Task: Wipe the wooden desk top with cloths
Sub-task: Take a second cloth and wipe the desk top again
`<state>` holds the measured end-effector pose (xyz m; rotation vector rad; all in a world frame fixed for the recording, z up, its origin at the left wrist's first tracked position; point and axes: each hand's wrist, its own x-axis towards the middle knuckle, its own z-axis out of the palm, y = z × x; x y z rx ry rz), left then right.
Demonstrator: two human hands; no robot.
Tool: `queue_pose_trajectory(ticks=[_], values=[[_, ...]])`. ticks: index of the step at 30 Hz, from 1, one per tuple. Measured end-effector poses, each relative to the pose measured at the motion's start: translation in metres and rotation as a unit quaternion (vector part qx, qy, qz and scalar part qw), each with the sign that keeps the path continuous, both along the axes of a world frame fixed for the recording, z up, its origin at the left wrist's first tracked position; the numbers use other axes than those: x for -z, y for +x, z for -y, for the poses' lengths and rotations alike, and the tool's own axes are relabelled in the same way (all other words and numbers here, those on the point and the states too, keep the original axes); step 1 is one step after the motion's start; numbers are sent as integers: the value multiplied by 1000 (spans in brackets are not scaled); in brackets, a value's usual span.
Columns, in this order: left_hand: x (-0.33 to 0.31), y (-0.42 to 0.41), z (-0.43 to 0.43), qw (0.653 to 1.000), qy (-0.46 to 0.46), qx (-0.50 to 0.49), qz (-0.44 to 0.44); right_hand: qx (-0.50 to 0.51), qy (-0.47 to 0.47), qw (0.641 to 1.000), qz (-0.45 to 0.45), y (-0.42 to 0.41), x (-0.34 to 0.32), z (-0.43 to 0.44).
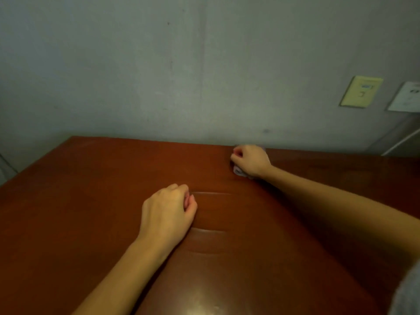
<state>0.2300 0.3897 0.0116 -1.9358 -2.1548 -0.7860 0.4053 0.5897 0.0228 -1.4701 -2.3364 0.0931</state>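
- Head view, task's thing: a pale cloth point(238, 171) lay bunched on the reddish wooden worktop point(91, 189), right of centre in the frame and close to the worktop's far edge, where it met the grey wall point(136, 64).
- Head view, hands: the right hand point(250, 161) covered the cloth with fingers curled round it. Only a fold showed at the hand's lower left and a sliver behind the knuckles. The left hand point(168, 210) rested on the worktop near the frame's centre, fingers curled into a loose fist, with no cloth visible in it.
- Head view, governing relation: the cloth lay up and to the right of the left hand, well apart from it, and directly beneath the right hand. Its long axis could not be told, being hidden by the grip. Most of the bare worktop spread to the left and toward the bottom of the frame, so a stroke would probably run that way.
- Head view, surroundings: a yellow wall plate point(361, 92) and a white sheet point(406, 97) hung at the right edge.
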Motion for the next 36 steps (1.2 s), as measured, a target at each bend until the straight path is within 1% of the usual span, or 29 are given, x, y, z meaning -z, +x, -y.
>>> queue_pose_trajectory(ticks=[4, 6, 10, 16, 19, 22, 26, 29, 33, 36], values=[[1, 0, 1, 1000, 8, 1, -1, -38, 7, 999, 8, 32, 6, 46], [2, 0, 1, 1000, 9, 3, -2, -51, 10, 999, 9, 39, 7, 49], [3, 0, -2, 1000, 17, 1, -6, -38, 2, 999, 4, 32, 5, 15], [3, -1, -5, 1000, 11, -6, -8, 54, -25, 998, -11, 17, -3, -63], [4, -2, -5, 1000, 7, -7, -9, 76, -48, 996, -11, 14, -4, -74], [4, -2, -4, 1000, 5, -3, -11, 68, -24, 997, -15, 16, -3, -52], [4, -2, -3, 1000, 7, 0, -14, -11, -7, 1000, -5, 34, 1, 10], [4, -2, -2, 1000, 6, 0, -12, -43, 1, 999, 1, 51, 5, 42], [5, -2, -2, 1000, 9, 1, -21, -47, -3, 999, -4, 53, 6, 28], [5, -3, -4, 1000, 5, 1, -17, -1, -10, 1000, -4, 48, 1, -6]])
